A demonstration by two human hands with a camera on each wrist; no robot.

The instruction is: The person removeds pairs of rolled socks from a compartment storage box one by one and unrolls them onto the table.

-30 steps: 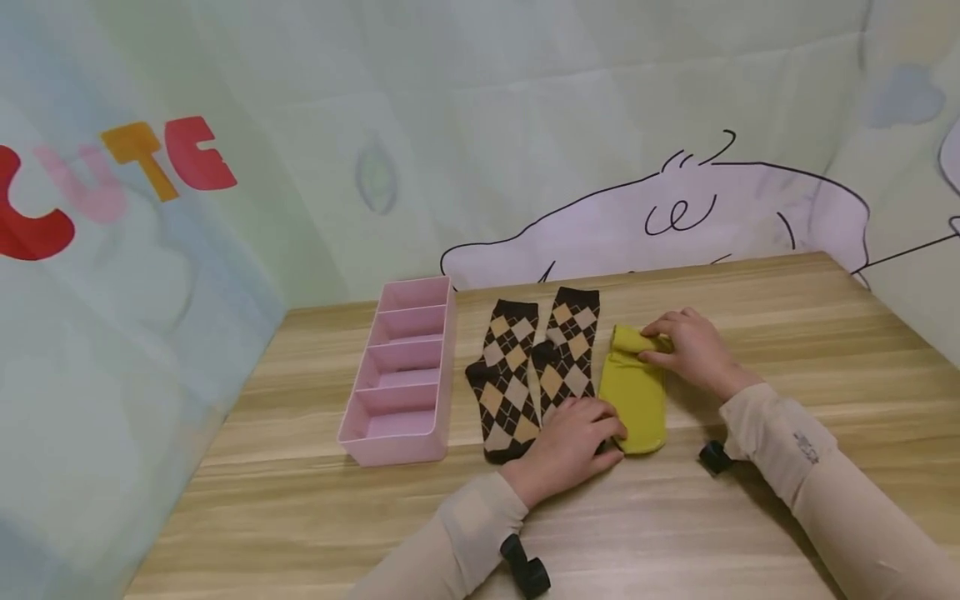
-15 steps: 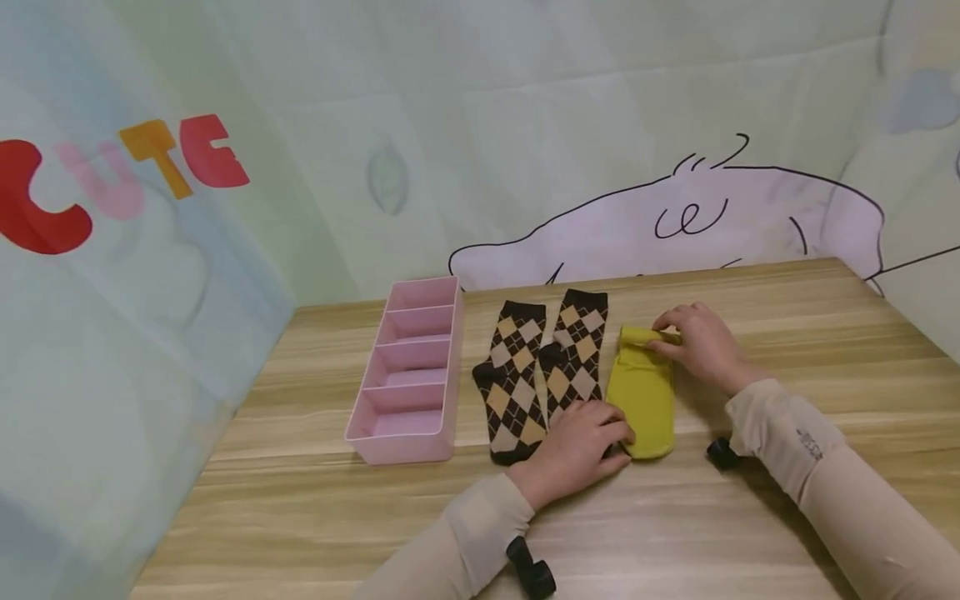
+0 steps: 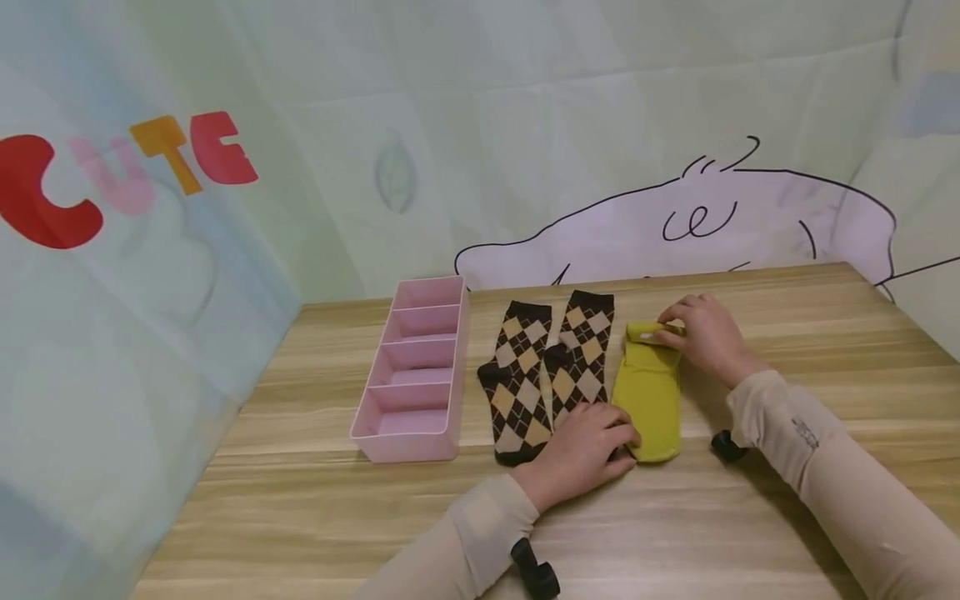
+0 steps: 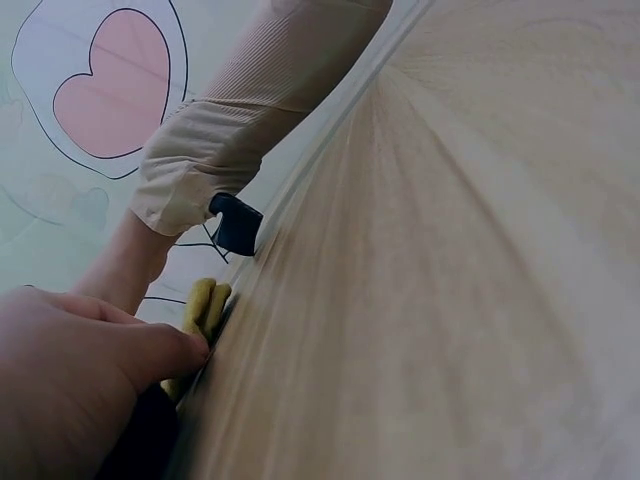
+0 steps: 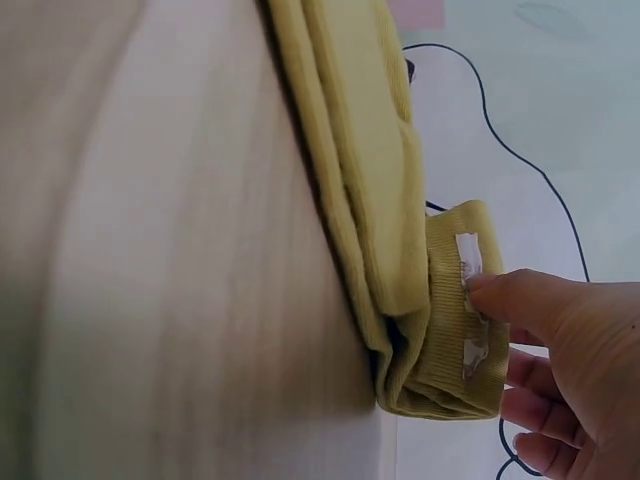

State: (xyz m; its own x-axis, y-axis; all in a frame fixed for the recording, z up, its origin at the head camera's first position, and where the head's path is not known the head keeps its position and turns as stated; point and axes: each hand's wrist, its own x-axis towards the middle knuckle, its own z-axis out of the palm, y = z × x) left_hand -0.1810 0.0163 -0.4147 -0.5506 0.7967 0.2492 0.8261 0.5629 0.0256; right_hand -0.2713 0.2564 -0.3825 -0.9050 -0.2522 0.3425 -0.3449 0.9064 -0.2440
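Note:
A yellow sock (image 3: 651, 400) lies in layers on the wooden table, its ribbed cuff turned over at the far end. My right hand (image 3: 708, 337) pinches that cuff at its right corner. In the right wrist view, the thumb presses on a torn white label (image 5: 472, 262) with the other fingers behind the cuff. My left hand (image 3: 585, 450) rests at the sock's near left edge, fingertips touching it, and covers the toe of one argyle sock (image 3: 581, 358). Another argyle sock (image 3: 517, 383) lies flat to its left.
A pink box (image 3: 453, 400) with several compartments stands left of the socks. Behind the wooden table (image 3: 315, 467) hangs a printed cloth backdrop (image 3: 330, 133). Black mounts (image 3: 536, 571) sit on both wrists.
My right hand has tipped the yellow cuff slightly, and its white label now shows in the head view. The left hand keeps its place by the sock while the head view shifts a little.

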